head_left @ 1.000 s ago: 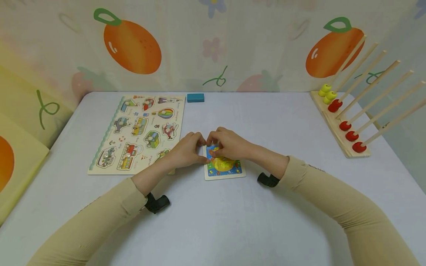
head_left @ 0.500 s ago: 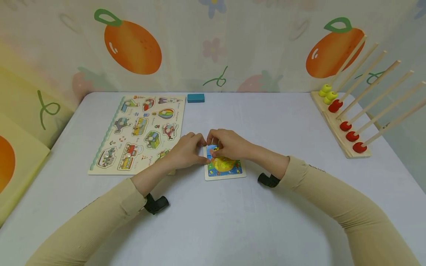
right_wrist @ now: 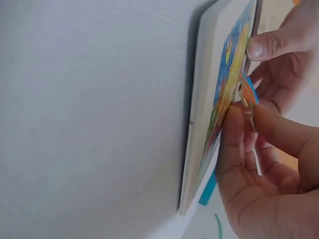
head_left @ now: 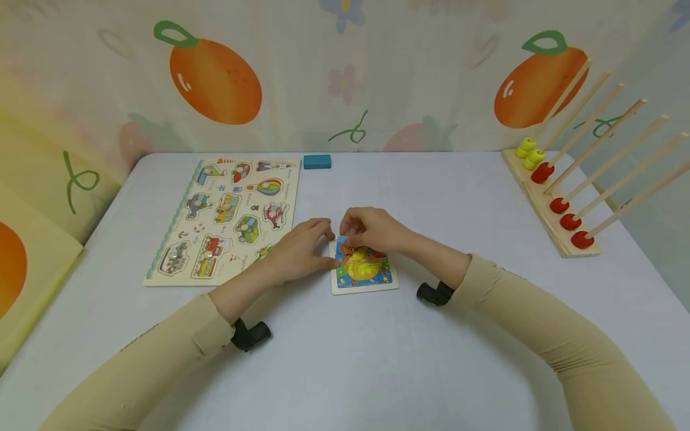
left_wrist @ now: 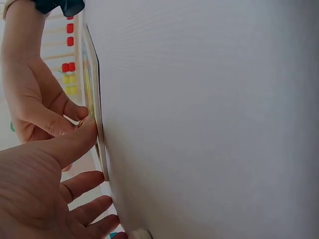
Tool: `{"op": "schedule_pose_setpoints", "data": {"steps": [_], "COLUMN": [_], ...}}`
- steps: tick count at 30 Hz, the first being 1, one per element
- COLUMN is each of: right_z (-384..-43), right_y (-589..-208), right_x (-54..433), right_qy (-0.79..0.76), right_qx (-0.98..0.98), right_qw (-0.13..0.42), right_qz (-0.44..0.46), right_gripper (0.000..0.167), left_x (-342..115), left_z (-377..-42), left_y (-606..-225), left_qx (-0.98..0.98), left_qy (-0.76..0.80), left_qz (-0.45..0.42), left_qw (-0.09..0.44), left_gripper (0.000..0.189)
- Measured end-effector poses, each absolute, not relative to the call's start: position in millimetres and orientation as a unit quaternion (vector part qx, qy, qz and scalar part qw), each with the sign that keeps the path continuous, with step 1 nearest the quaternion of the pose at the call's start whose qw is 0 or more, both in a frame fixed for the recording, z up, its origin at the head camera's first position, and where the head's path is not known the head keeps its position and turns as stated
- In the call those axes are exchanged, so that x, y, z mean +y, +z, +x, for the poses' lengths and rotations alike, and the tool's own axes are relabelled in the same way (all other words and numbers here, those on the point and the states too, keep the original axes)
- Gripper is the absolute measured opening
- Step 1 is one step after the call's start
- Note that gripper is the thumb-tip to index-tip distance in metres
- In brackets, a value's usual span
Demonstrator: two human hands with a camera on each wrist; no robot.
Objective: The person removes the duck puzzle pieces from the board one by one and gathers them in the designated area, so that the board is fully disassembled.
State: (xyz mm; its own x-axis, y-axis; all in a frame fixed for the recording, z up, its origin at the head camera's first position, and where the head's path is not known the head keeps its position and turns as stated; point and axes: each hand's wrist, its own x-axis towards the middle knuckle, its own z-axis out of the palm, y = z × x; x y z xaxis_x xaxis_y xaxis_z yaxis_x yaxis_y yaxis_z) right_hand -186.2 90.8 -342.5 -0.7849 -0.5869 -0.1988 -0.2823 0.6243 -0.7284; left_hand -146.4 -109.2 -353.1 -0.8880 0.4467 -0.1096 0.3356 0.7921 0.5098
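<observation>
A small jigsaw puzzle (head_left: pixel 363 278) in a pale frame, with a yellow figure on blue, lies mid-table. My right hand (head_left: pixel 374 230) is over its far side, thumb and fingertips pinching a small puzzle piece (right_wrist: pixel 247 94) with orange and blue on it. That piece is tilted up from the picture in the right wrist view. My left hand (head_left: pixel 299 251) is at the puzzle's left side, its thumb (left_wrist: pixel 82 139) resting on the frame's edge. The other left fingers (left_wrist: pixel 82 185) extend relaxed near the far left corner. The right hand covers the puzzle's upper part.
A vehicle knob-puzzle board (head_left: pixel 221 221) lies at the left, partly beneath the left forearm in view. A blue block (head_left: pixel 317 161) sits at the table's far edge. At the right stands a wooden peg rack (head_left: pixel 555 209) with red and yellow beads.
The right hand has shifted slightly right and up, tilting the pinched piece away from the picture. The left hand has loosened slightly, its thumb still at the puzzle's edge.
</observation>
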Motion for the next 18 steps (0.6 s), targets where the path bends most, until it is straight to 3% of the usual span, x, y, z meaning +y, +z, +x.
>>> {"op": "schedule_pose_setpoints", "data": {"steps": [10,18], "right_z": [-193.4,-198.9], "right_y": [-336.0,-333.1], "right_x": [105.1,126.1], "right_qy": [-0.405,-0.398], "right_qx": [0.858,0.870], "right_qw": [0.242,0.231], "right_qz": [-0.203,-0.180], "right_gripper": [0.019,0.020], "left_x": [-108.6,-107.6], "left_z": [-147.7,-146.7], "left_y": [-353.6,-352.3], "left_qx": [0.942,0.945], "left_qy": [0.228,0.213], "left_qz": [0.210,0.213], "left_qw": [0.127,0.124], "left_gripper": [0.052,0.050]}}
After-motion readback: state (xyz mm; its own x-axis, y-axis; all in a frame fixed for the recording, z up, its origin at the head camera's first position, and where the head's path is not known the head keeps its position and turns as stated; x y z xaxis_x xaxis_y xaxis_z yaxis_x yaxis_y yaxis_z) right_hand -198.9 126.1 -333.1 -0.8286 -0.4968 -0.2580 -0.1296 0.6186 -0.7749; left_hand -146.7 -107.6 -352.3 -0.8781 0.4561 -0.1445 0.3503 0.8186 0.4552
